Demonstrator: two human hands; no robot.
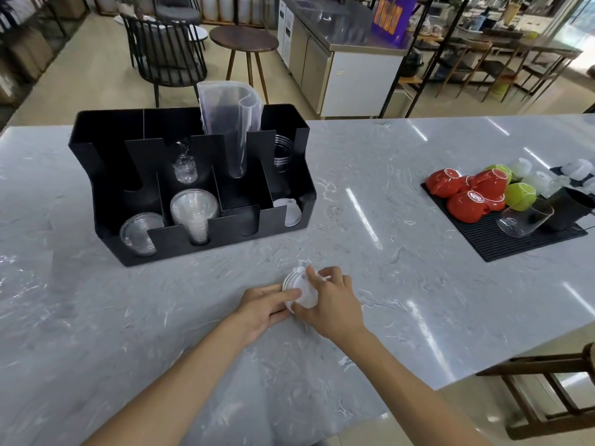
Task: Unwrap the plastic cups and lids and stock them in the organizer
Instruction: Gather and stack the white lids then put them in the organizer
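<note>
A small stack of white plastic lids [301, 289] lies on the marble counter, held between both hands. My left hand [264, 305] grips it from the left, with the thumb across the top lid. My right hand [331, 299] closes on it from the right. Behind stands the black organizer [106, 188]. Its front slots hold clear lids [140, 233], a stack of clear cups [194, 212] and white lids [289, 212]. A tall empty plastic sleeve [230, 123] sticks up from a rear slot, beside a crumpled wrapper [185, 167] and more clear lids [283, 152].
A black rubber mat [502, 244] at the right carries upturned red and green mugs [468, 201], white cups and a tipped glass [523, 220]. A wooden chair [553, 391] stands at the counter's right edge. Chairs, a round table and a steel counter stand beyond.
</note>
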